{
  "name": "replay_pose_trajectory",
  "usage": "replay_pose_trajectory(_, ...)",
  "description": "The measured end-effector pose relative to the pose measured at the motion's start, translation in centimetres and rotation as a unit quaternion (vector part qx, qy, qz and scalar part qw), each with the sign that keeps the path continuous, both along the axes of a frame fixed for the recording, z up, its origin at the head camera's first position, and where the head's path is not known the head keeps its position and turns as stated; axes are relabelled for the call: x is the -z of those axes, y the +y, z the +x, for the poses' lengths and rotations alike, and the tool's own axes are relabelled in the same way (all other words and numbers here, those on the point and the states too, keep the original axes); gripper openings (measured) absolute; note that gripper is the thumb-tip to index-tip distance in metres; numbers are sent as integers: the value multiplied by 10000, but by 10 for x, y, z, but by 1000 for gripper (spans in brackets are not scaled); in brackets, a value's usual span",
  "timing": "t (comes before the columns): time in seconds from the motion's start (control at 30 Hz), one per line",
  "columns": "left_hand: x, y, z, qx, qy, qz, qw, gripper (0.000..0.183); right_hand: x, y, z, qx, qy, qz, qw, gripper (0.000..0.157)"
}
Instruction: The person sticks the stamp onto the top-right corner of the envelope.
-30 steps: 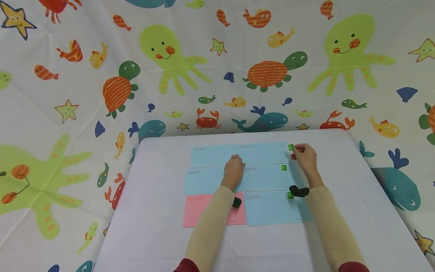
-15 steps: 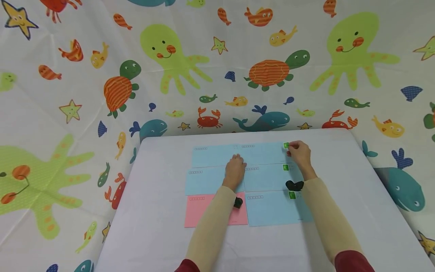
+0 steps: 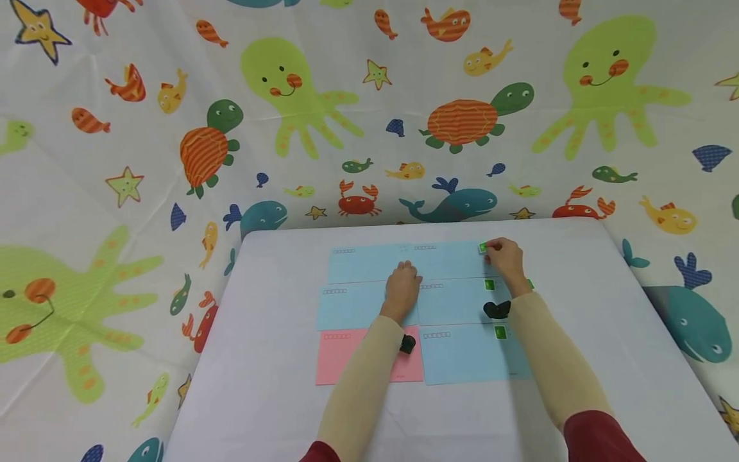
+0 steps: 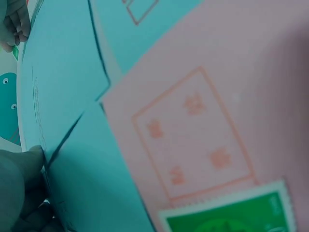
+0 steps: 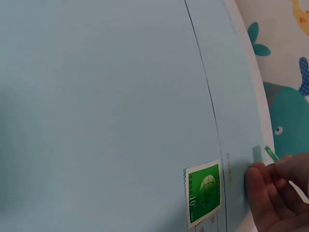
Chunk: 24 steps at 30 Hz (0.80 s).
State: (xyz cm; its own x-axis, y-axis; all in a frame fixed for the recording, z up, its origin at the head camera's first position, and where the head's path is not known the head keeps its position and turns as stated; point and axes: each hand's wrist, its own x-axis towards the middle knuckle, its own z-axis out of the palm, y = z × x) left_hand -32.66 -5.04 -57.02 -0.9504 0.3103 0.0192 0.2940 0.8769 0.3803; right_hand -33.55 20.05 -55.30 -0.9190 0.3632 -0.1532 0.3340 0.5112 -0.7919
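My right hand (image 3: pixel 508 260) pinches a small green postage stamp (image 3: pixel 482 248) at the upper right corner of the top right blue envelope (image 3: pixel 447 261). In the right wrist view the pinched stamp (image 5: pixel 271 153) is tilted, just above the paper. My left hand (image 3: pixel 402 289) rests on the blue envelopes near the middle, fingers down on the paper. Green stamps lie on the middle right envelope (image 3: pixel 456 305) and the lower right envelope (image 3: pixel 462 359). At the lower left is a pink envelope (image 3: pixel 340 359), partly under my left forearm; its stamp (image 4: pixel 231 215) shows in the left wrist view.
Blue envelopes on the left, top (image 3: pixel 360 266) and middle (image 3: pixel 346 311), complete the two columns on the white table (image 3: pixel 265 359). A green piece (image 3: pixel 530 283) shows beside my right wrist. A sea-animal curtain (image 3: pixel 323 192) hangs behind the table.
My right hand has carried the stamp leftward from beyond the envelope's edge onto its upper right corner. The left hand stays in place; the head view shifts slightly.
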Motion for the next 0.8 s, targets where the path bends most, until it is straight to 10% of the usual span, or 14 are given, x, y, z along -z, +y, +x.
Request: replay_pose_trajectory(0.8,1,1,0,19,177,-181,9997,34,5,-2,-11,-519,-124,1295,9901,35)
